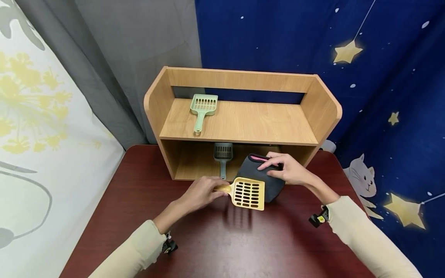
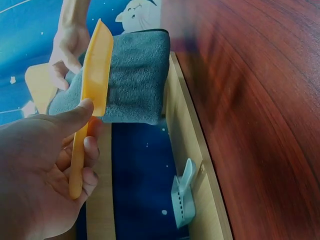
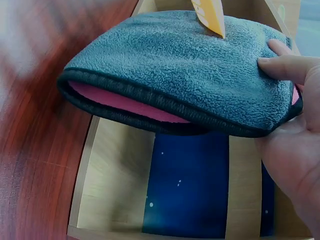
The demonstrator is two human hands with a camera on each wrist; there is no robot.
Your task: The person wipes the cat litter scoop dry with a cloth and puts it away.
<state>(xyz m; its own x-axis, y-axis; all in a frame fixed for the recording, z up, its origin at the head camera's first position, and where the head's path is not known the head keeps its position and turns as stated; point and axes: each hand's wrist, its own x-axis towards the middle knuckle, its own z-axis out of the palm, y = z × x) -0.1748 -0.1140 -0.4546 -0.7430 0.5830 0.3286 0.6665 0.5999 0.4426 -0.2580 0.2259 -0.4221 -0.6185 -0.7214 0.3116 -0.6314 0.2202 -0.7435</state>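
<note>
My left hand (image 1: 203,191) grips the handle of a yellow slotted litter scoop (image 2: 97,70). The scoop's slotted head points right, above the table and in front of the cloth. In my right hand (image 1: 290,168) is a dark grey folded cloth (image 1: 251,168) with a pink inner side and a black bound edge. The thumb lies on one face of the cloth in the right wrist view, with fingers at its end. From the head view, the scoop's head overlaps the cloth; whether they touch I cannot tell.
A two-tier wooden shelf (image 1: 243,121) stands on the dark red table (image 1: 215,247). A pale green litter scoop (image 1: 200,120) lies on its upper level, at the left. On the lower level is a grey litter scoop (image 1: 223,168). Curtains (image 1: 139,42) hang behind.
</note>
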